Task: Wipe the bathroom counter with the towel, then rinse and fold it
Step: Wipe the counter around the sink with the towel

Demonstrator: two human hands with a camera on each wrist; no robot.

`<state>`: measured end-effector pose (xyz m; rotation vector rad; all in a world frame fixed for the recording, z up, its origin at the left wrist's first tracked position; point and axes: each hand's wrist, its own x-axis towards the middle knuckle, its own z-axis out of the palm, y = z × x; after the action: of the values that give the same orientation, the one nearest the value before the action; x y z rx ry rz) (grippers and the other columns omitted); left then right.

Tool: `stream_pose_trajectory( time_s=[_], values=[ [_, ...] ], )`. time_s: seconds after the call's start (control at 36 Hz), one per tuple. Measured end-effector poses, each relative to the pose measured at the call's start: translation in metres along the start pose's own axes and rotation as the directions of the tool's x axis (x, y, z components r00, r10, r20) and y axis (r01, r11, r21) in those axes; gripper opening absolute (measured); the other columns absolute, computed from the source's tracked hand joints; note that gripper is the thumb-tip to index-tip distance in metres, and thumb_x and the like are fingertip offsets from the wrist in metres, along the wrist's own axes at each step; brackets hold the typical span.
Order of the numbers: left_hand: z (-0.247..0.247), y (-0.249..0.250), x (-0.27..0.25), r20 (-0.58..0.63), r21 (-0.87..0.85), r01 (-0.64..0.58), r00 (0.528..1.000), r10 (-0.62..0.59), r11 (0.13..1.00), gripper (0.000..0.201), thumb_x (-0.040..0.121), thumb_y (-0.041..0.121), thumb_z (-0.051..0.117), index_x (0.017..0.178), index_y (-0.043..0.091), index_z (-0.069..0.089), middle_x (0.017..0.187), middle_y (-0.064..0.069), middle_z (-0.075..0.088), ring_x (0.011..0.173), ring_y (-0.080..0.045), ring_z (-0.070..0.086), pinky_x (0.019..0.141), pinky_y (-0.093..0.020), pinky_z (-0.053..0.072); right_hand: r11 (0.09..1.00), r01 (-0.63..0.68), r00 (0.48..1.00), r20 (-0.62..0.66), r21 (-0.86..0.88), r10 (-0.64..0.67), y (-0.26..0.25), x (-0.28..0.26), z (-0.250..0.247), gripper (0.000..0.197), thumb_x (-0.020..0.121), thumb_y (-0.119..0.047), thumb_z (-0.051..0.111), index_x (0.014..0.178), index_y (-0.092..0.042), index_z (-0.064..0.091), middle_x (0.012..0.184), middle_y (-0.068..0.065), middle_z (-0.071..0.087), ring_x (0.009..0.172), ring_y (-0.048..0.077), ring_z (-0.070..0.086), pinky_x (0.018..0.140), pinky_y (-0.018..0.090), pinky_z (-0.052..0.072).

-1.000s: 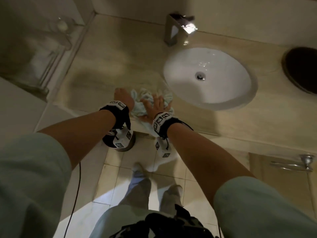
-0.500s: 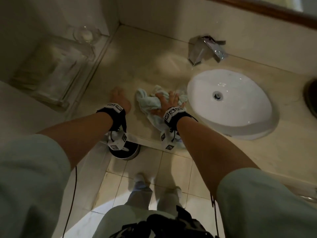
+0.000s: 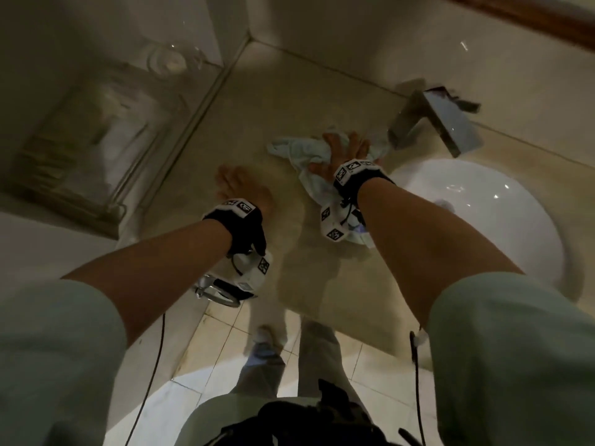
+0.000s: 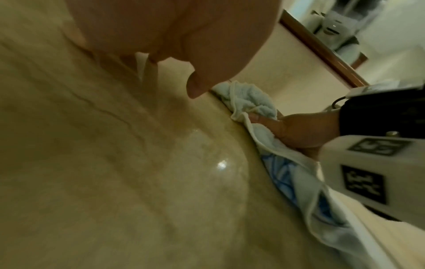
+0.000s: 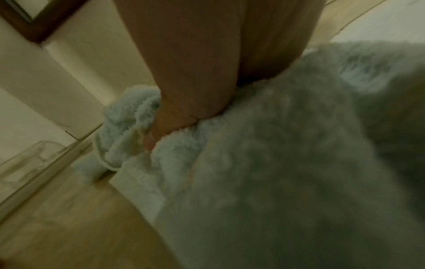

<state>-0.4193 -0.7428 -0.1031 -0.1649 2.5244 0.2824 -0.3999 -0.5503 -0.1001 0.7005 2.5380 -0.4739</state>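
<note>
Presently the right hand (image 3: 343,152) presses flat on the crumpled pale blue towel (image 3: 299,149), fingers spread and straight over the cloth, thumb tucked into a fold in the right wrist view; the grip is a flat press, not a clench. The towel lies bunched on the table (image 3: 289,101), just left of the faucet (image 3: 441,123) and beside the far-left rim of the white oval sink (image 3: 483,220), with one end trailing back under the right wrist toward the front edge. The left hand (image 3: 241,191) rests palm-down on bare table left of the towel, apart from it, fingers relaxed and holding nothing. The table surface is beige veined stone, glossy, with a light spot reflected in the left wrist view. At its left end a glass panel (image 3: 206,91) meets the corner; behind it stand a clear glass dish (image 3: 170,59) and a tray-like holder (image 3: 87,149), blurred. A dark wooden frame (image 3: 531,20) runs along the back wall. Below, the floor (image 3: 370,365) is pale tile.
</note>
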Motion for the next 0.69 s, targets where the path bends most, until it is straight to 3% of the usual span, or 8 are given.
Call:
stream_pose_trajectory(
  time_s=[0.11,0.22,0.31,0.39,0.47,0.58,0.64,0.69],
  values=[
    [0.005,0.015,0.003,0.005,-0.078,0.062,0.998,-0.061,0.995,0.074,0.098,0.037,0.038,0.152,0.012,-0.005,0.157,-0.011,-0.019,0.146,-0.031,-0.015,0.12,-0.049,-0.001,0.999,0.028,0.999,-0.032,-0.034,-0.029,-0.003,0.043,-0.022,0.099,0.057,-0.09,0.026,0.143,-0.047,0.003,0.159,0.005,-0.004,0.144,0.039,-0.001,0.111,0.064,0.006],
    [0.008,0.021,0.009,-0.004,-0.146,0.083,0.996,-0.084,0.986,0.071,0.098,0.034,0.037,0.151,0.01,-0.004,0.157,-0.012,-0.017,0.145,-0.032,-0.018,0.118,-0.05,-0.01,0.993,0.083,0.994,-0.061,-0.087,-0.088,-0.008,0.07,-0.041,0.086,0.073,-0.078,0.032,0.146,-0.042,0.005,0.156,0.008,0.003,0.141,0.041,0.007,0.11,0.064,0.012],
    [0.009,0.021,0.01,-0.023,-0.148,0.065,0.997,-0.069,0.987,0.071,0.098,0.034,0.039,0.151,0.008,-0.001,0.157,-0.014,-0.015,0.144,-0.033,-0.018,0.117,-0.052,-0.011,0.988,0.098,0.994,-0.04,-0.121,-0.104,-0.011,0.087,-0.052,0.086,0.079,-0.074,0.04,0.148,-0.04,0.002,0.158,0.008,-0.003,0.144,0.04,-0.001,0.111,0.065,0.008],
    [0.007,0.021,0.011,-0.021,-0.155,0.079,0.996,-0.083,0.985,0.071,0.097,0.034,0.041,0.151,0.007,0.003,0.158,-0.015,-0.012,0.145,-0.034,-0.017,0.117,-0.053,-0.009,0.97,0.174,0.983,-0.025,-0.172,-0.181,-0.018,0.1,-0.057,0.084,0.08,-0.073,0.027,0.149,-0.032,0.003,0.158,0.0,0.0,0.145,0.035,0.0,0.114,0.059,0.003],
    [0.007,0.022,0.013,-0.014,-0.142,0.06,0.998,-0.063,0.988,0.07,0.098,0.034,0.041,0.15,0.007,0.004,0.158,-0.015,-0.011,0.145,-0.034,-0.016,0.117,-0.054,-0.008,0.972,0.157,0.983,-0.068,-0.173,-0.171,-0.018,0.101,-0.064,0.083,0.082,-0.073,0.027,0.148,-0.03,0.004,0.158,0.001,0.005,0.144,0.034,0.005,0.115,0.056,0.006],
    [0.008,0.01,0.014,-0.019,-0.128,0.003,1.0,-0.006,0.992,0.072,0.097,0.035,0.042,0.151,0.009,0.002,0.158,-0.013,-0.012,0.145,-0.032,-0.017,0.118,-0.051,-0.007,0.983,0.127,0.989,-0.052,-0.129,-0.135,-0.017,0.119,-0.052,0.105,0.056,-0.095,0.02,0.145,-0.043,-0.001,0.16,-0.001,-0.001,0.145,0.037,0.001,0.11,0.064,0.01],
    [0.009,-0.001,0.016,-0.025,-0.134,-0.054,0.998,0.051,0.99,0.074,0.096,0.033,0.045,0.151,0.011,0.001,0.158,-0.011,-0.012,0.145,-0.031,-0.016,0.118,-0.048,-0.005,0.974,0.17,0.98,-0.075,-0.151,-0.182,-0.019,0.119,-0.048,0.102,0.06,-0.094,0.018,0.146,-0.041,0.007,0.158,0.003,0.011,0.143,0.037,0.015,0.108,0.064,0.019],
    [0.01,-0.017,0.018,-0.079,-0.119,-0.136,0.989,0.127,0.984,0.072,0.095,0.031,0.046,0.152,0.012,0.006,0.159,-0.011,-0.008,0.146,-0.03,-0.013,0.119,-0.044,0.0,0.962,0.212,0.968,-0.098,-0.171,-0.231,-0.023,0.113,-0.047,0.094,0.067,-0.089,0.024,0.144,-0.035,0.026,0.152,0.005,0.029,0.136,0.036,0.032,0.108,0.059,0.027]
  ],
)
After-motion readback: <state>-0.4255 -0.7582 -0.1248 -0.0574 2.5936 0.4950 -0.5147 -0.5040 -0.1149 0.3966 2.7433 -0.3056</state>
